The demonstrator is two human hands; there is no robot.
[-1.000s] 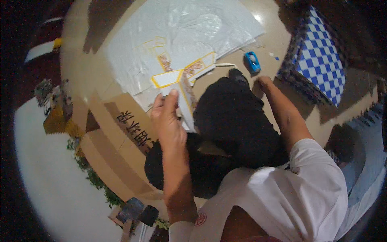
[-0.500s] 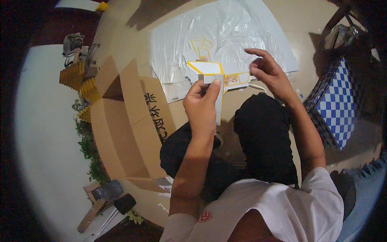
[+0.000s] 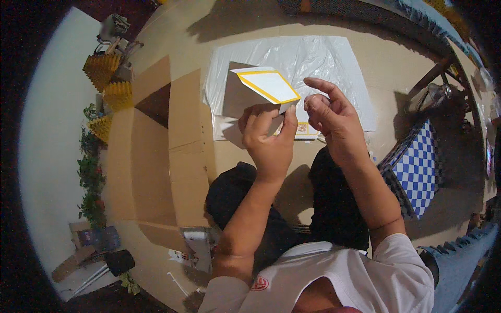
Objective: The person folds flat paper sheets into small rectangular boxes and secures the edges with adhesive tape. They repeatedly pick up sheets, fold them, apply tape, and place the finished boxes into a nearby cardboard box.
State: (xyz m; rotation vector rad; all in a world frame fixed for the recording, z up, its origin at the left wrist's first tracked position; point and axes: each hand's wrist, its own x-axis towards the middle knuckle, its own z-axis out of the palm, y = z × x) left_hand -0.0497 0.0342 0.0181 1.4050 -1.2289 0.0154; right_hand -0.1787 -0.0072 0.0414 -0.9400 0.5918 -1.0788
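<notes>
In the head view, the left hand [image 3: 267,146] pinches a yellow-edged folded card [image 3: 271,86] above plastic-covered sheets [image 3: 336,68]. The half-curled right hand [image 3: 336,122] is near; whether it holds anything, I cannot tell. Steadying the card seems the step, calling for light pressure. Since half a second ago, the right hand has come closer.

Seemingly a home, green plants [image 3: 91,175], frilled blue cloth [image 3: 463,263]

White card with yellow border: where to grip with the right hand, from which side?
Probably pinch the white card by its upper-right edge, from the right: that thin edge is free and faces the right hand, while the left hand holds it low.
</notes>
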